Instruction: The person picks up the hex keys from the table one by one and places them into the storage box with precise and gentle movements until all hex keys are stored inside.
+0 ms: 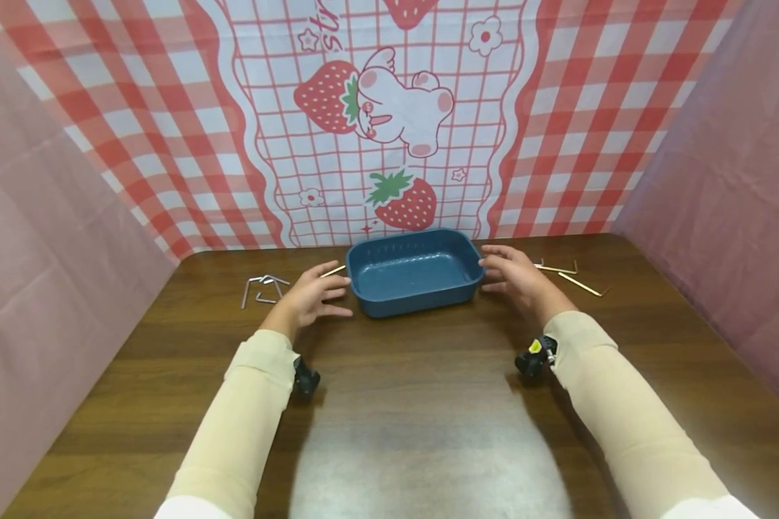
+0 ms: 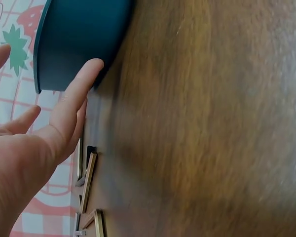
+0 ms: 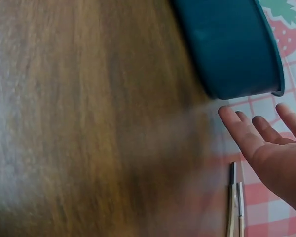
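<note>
A dark blue plastic basket (image 1: 422, 300) with rounded corners sits upright near the back of the table, and no contents show inside. My left hand (image 1: 313, 295) is at its left end, fingers spread and loosely extended. In the left wrist view one fingertip (image 2: 94, 64) overlaps the basket wall (image 2: 81, 42); whether it touches, I cannot tell. By the right end is my right hand (image 1: 514, 277), its fingers extended too. The right wrist view shows a small gap between its fingertips (image 3: 226, 112) and the basket (image 3: 237, 54). Neither hand holds anything.
Several silver L-shaped hex keys (image 1: 245, 294) lie left of my left hand. A gold-coloured rod (image 1: 334, 271) shows behind that hand. Gold-coloured L-shaped keys (image 1: 580, 284) lie right of my right hand. A strawberry-print cloth (image 1: 402, 155) hangs behind the wooden table (image 1: 415, 382).
</note>
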`<state>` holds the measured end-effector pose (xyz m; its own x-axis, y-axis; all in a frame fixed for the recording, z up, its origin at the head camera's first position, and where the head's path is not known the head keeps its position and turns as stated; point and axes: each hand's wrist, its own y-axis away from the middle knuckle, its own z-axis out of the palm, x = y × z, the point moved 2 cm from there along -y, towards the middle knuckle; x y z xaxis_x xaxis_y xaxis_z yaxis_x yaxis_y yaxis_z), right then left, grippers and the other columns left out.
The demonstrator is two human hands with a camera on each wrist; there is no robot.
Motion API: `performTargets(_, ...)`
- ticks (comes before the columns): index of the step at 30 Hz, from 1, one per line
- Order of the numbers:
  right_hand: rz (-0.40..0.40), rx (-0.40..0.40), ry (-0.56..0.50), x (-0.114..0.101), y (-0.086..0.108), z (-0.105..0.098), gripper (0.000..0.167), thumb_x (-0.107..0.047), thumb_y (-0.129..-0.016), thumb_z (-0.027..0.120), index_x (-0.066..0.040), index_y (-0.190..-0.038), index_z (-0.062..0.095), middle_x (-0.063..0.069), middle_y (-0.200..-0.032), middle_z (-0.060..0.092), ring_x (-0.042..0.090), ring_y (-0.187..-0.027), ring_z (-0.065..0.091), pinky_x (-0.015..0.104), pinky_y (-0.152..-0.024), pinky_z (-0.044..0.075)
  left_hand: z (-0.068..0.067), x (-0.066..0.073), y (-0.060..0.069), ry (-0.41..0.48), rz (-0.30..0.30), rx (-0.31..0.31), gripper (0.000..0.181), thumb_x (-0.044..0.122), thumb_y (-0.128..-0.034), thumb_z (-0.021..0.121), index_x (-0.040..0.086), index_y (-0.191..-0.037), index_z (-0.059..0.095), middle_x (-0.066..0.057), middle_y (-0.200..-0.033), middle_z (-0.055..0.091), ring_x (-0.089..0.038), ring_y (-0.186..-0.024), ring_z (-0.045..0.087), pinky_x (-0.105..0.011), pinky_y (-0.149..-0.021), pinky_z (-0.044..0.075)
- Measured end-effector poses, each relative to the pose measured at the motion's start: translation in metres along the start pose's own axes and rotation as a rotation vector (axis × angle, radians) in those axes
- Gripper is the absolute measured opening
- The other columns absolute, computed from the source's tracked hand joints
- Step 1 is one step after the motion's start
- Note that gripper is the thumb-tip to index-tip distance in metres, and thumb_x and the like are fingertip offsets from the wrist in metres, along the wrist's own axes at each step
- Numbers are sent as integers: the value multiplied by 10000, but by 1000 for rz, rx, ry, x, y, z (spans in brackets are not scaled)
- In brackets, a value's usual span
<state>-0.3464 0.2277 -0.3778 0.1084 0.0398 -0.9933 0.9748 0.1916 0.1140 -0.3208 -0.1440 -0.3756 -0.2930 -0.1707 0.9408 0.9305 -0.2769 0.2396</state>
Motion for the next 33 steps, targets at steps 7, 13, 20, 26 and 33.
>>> performTargets(7,27,-51,-47,5,-3,0,584,-67,-966,444,6,-1511,249,247,-1380,373,251,-1035,593,498,-920,502,8,-6,-5,56,12,-21,760,-49,-922,517,93,-1562,133,-305,-1479,270,-405,-1423,183,-637,-884,452)
performTargets(13,16,-72,-80,7,-3,1,580,-10,-957,418,1,-1514,254,253,-1319,430,209,-934,632,462,-867,533,13,-11,-8,105,27,18,768,-100,-880,513,102,-1545,186,-335,-1417,321,-425,-1356,304,-654,-872,446)
performTargets(20,4,-62,-58,4,3,6,579,9,-955,420,6,-1510,254,209,-1174,493,171,-869,626,467,-882,529,11,-10,-6,73,37,51,757,-108,-857,512,101,-1530,235,-314,-1431,365,-388,-1158,458,-630,-850,476)
performTargets(26,-34,-65,-44,2,12,12,585,13,-945,437,18,-1500,251,261,-1281,425,185,-900,635,454,-868,539,6,-7,0,51,50,47,756,-122,-854,507,105,-1530,253,-289,-1455,383,-438,-1199,457,-625,-831,491)
performTargets(33,-99,-109,-54,0,30,17,598,29,-928,457,53,-1477,221,278,-1300,389,224,-995,609,437,-839,551,3,-6,14,24,82,-5,747,-134,-869,484,85,-1535,225,-283,-1478,336,-433,-1208,462,-606,-802,513)
